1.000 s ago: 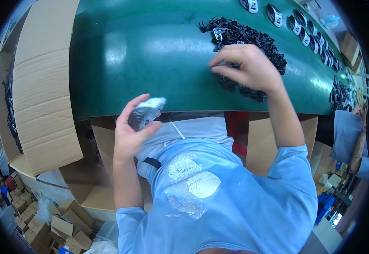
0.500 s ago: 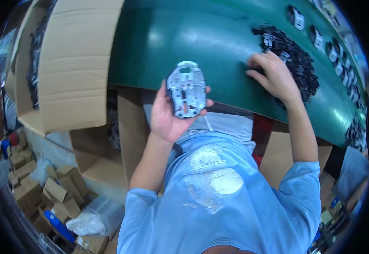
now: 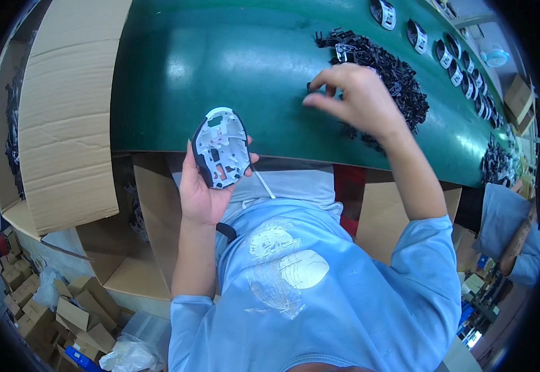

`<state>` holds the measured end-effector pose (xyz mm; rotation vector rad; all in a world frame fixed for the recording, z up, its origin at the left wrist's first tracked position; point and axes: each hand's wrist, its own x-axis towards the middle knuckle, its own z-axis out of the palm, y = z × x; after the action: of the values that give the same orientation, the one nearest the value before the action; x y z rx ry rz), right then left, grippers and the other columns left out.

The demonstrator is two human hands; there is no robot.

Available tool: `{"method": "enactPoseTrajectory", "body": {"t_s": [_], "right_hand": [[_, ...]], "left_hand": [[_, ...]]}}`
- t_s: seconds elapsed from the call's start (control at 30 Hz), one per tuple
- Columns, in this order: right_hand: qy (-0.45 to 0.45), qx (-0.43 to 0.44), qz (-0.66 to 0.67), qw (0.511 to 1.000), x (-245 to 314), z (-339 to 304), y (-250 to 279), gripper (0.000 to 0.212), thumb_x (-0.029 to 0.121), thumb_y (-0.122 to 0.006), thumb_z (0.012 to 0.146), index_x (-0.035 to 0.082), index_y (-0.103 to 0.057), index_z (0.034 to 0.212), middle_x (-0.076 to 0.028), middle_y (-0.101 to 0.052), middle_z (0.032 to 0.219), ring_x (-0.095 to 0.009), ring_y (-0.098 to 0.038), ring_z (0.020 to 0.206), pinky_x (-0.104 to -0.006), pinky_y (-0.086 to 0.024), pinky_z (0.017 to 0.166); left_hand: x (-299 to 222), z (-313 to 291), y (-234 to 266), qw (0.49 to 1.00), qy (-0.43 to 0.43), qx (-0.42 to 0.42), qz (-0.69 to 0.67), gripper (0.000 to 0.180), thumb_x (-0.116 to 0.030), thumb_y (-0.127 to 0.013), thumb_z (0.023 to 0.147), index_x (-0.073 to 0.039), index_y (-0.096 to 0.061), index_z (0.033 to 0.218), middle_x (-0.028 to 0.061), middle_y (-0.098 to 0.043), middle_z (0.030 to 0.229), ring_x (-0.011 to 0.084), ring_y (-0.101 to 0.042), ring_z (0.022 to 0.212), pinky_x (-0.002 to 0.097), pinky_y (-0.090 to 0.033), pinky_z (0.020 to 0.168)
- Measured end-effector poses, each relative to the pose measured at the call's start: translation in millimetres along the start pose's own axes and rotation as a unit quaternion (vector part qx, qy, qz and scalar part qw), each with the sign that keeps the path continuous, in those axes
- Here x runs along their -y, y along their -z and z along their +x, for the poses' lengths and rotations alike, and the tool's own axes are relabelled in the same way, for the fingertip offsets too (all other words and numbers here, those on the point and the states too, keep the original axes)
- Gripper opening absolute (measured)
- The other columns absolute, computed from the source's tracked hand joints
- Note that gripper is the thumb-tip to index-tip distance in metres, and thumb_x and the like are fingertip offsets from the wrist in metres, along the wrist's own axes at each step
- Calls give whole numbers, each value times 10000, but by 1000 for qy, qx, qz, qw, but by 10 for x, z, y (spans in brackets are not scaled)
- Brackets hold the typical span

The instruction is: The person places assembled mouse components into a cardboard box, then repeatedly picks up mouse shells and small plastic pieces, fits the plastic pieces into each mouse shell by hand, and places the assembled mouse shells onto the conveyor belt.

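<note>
My left hand (image 3: 200,189) holds a white mouse shell with a black rim (image 3: 221,147), its open inner side facing up, at the near edge of the green belt (image 3: 220,68). My right hand (image 3: 357,99) hovers over the belt beside a heap of small black plastic parts (image 3: 385,59), thumb and fingers pinched together; whether a part sits between them I cannot tell. Several finished mouse shells (image 3: 420,35) lie in a row along the far side of the belt.
A large cardboard box flap (image 3: 65,111) stands to my left, with open boxes (image 3: 127,273) below it. More black parts (image 3: 496,164) lie at the belt's right end, near another person's blue sleeve (image 3: 505,223). Small cartons (image 3: 22,297) litter the floor.
My left hand has tilted the mouse shell and brought it slightly lower and right. My right hand has lifted off the heap of black parts with its fingers pinched.
</note>
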<state>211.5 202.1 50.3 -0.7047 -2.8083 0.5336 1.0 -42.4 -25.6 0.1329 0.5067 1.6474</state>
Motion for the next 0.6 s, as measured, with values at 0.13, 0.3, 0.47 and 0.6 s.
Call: {"method": "enactPoseTrajectory", "body": {"t_s": [0.13, 0.3, 0.47, 0.6], "right_hand": [[-14, -23, -69, 997, -110, -51, -284, 308, 340, -839, 822, 71, -760, 950, -114, -744, 867, -318, -720, 908, -440, -583, 802], [-44, -53, -86, 994, -151, -113, -244, 195, 234, -783, 843, 45, -752, 876, -110, -733, 832, -307, -721, 861, -439, -581, 768], [-39, -98, -78, 991, -151, -143, -334, 147, 180, -756, 839, 44, -754, 895, -102, -725, 816, -302, -703, 811, -422, -573, 737], [-39, -175, 46, 983, 110, -118, -264, 93, 104, -751, 864, 40, -768, 930, -69, -720, 820, -203, -676, 728, -322, -527, 644]], "left_hand": [[49, 10, -79, 1000, 3, -2, -20, 636, -496, -275, 1148, -45, -436, 1566, 282, -587, 1430, 446, -668, 1172, 504, -589, 898], [131, 48, 17, 998, 6, 29, -50, 641, -477, -305, 1144, -26, -401, 1591, 302, -548, 1477, 502, -619, 1268, 582, -554, 1049], [142, 43, 7, 999, -6, 38, -8, 651, -495, -311, 1140, -31, -413, 1585, 294, -565, 1459, 480, -633, 1256, 571, -560, 1046], [136, 12, -25, 999, -33, 10, 24, 660, -514, -309, 1136, -47, -399, 1593, 268, -551, 1484, 453, -628, 1273, 559, -555, 1053]]}}
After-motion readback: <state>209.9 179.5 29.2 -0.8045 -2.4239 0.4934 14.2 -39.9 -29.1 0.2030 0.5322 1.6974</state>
